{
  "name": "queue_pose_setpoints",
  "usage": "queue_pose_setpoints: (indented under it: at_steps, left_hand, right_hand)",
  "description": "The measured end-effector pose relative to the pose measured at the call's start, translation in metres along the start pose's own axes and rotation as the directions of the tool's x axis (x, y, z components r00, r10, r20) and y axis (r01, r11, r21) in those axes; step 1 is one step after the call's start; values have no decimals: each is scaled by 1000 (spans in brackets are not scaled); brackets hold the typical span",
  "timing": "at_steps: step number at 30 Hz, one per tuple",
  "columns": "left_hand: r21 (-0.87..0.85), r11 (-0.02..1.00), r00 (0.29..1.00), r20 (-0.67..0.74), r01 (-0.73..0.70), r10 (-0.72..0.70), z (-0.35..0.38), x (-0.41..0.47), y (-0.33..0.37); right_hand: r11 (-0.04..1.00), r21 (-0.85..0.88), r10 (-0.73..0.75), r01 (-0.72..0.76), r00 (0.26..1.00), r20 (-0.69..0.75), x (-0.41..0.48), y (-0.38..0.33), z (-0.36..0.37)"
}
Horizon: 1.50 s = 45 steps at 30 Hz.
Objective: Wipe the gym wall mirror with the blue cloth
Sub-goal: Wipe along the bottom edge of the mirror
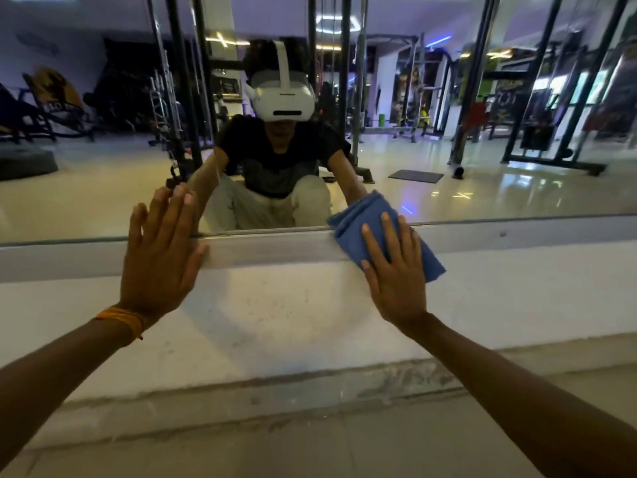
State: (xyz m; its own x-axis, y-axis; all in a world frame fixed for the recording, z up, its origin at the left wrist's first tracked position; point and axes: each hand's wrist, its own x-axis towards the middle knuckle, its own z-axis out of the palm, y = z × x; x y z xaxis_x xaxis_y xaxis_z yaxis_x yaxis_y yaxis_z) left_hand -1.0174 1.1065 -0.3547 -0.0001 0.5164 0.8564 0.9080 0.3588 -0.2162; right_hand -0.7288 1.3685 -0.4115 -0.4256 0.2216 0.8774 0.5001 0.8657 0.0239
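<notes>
While the person crouches close to the wall, the gym wall mirror fills the upper part of the view, and its bottom edge strip serves as the reference line for what follows. Above that strip the glass reflects the gym floor, racks and the crouched person wearing a white headset. Below the strip runs one pale ledge, dusty and speckled, and below that the tiled floor.

One blue cloth is present, folded into a pad. It straddles the strip on the right side, its upper part on the glass and its lower part on the ledge face. The right hand lies flat over the cloth's lower half, fingers spread and straight, pressing the cloth against the surface rather than gripping it. The left hand holds nothing: palm flat, fingers extended and close together, fingertips just above the strip on the glass, palm below it, apparently bracing. One orange band sits on the left wrist.

Progress, as a judgement: the wipe appears to be at the lowest margin of the mirror. No clear streaks or wet track are visible, so the cleaned portion cannot be determined. The glass above the strip may remain to be wiped.
</notes>
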Motion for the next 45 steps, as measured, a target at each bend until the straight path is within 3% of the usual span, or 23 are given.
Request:
queue_pose_setpoints:
  at_steps: [2,4,6,9,13,15,17,20,22,24,26,28,32,34,36,39,41,43,45]
  left_hand:
    - [-9,999,999,3,-46,46,-2,-2,-7]
    - [-16,998,998,-3,-55,55,-4,-7,-18]
    - [-19,998,999,-13,-52,52,-3,-15,-29]
    - [-28,994,994,-17,-105,104,-1,-22,-43]
    - [-64,990,992,-24,-122,121,0,-23,-48]
    - [-71,992,994,-39,-107,104,2,-23,-46]
    - [-59,994,995,-46,-95,93,6,-22,-45]
    - [-50,996,996,-56,-75,72,11,-22,-44]
    - [-49,996,994,-77,-78,75,13,-23,-43]
    - [-53,994,992,-87,-91,86,14,-23,-43]
    - [-70,994,993,-87,-82,76,14,-23,-45]
    - [-105,991,994,-85,-82,73,14,-24,-46]
    - [-137,989,994,-103,-56,42,8,-18,-52]
    - [-129,991,994,-104,-40,27,5,-14,-55]
    - [-125,992,995,-99,-28,16,6,-13,-59]
    - [-99,995,995,-92,-33,24,9,-15,-63]
    - [-96,995,996,-88,-28,20,9,-15,-63]
    - [-105,994,996,-85,-44,35,6,-15,-64]
    - [-105,993,995,-88,-50,41,3,-16,-68]
  right_hand:
    - [986,30,166,-166,986,-15,-3,-4,-4]
    - [987,43,156,-155,988,-5,6,-40,-1]
    - [997,56,-53,50,997,59,19,-85,5]
    - [936,41,-350,348,922,168,33,-121,10]
    - [906,-43,-406,421,892,200,44,-89,1]
    - [963,-79,-244,259,957,154,33,-60,-6]
    - [998,-25,65,-64,997,49,15,-48,-10]
    - [893,109,444,-437,895,-54,11,-88,2]
    - [857,171,501,-487,864,-52,26,-128,12]
    - [896,147,426,-419,904,-25,30,-155,21]
    - [935,102,340,-339,940,2,23,-154,22]
    - [932,70,356,-355,934,-1,18,-127,16]
    - [806,141,587,-574,807,-68,34,-67,-7]
    - [749,190,656,-635,752,-71,39,-70,-8]
    - [800,138,594,-584,803,-50,33,-101,2]
    - [955,85,282,-284,959,35,20,-155,26]
    - [987,74,139,-144,988,69,24,-159,27]
    - [992,43,119,-122,990,71,28,-136,17]
    - [982,18,188,-189,981,44,24,-102,4]
